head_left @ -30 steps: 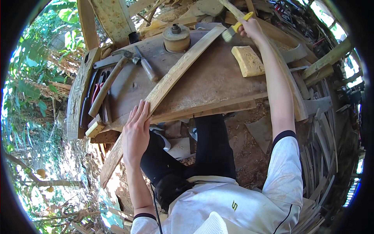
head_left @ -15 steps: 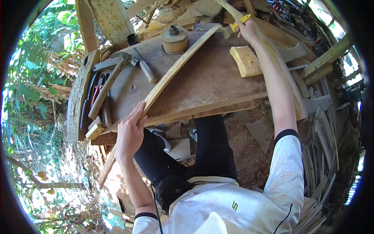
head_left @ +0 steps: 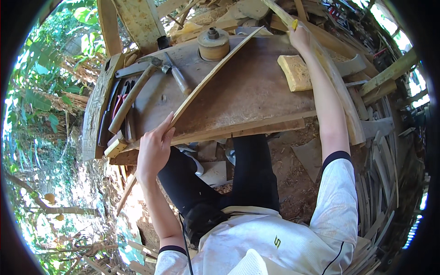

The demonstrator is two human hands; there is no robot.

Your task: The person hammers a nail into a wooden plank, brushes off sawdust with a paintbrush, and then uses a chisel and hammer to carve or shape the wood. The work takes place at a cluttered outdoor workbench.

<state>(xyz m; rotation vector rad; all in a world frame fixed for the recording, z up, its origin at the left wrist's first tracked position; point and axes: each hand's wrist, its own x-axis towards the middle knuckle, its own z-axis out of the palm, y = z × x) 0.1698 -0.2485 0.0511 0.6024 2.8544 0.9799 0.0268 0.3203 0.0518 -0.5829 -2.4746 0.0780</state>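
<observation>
My left hand [head_left: 155, 146] is closed around a long, narrow wooden strip [head_left: 211, 75] that slants across the workbench [head_left: 243, 96]. The strip's upper end reaches toward the back right, and its lower end sticks out past the front edge. My right hand [head_left: 300, 39] is closed on the yellow-handled paintbrush [head_left: 294, 24], mostly hidden by my fingers, beside a long pale board [head_left: 337, 89] along the bench's right side. A yellow wood block [head_left: 292, 75] lies below my right hand. Left of the strip lie a hammer [head_left: 133, 98] and a metal-shafted tool with a rounded handle [head_left: 179, 79].
A round wooden fixture with a metal top [head_left: 213, 48] stands at the back of the bench. Pliers and dark tools [head_left: 118, 103] lie at the left beside a rough plank [head_left: 91, 128]. Offcuts and thin strips [head_left: 380, 174] are piled behind and right; foliage is left.
The strip has tilted in my left hand and now shows a narrower face. My right hand has moved slightly right, its brush now mostly hidden. The whole view has shifted slightly.
</observation>
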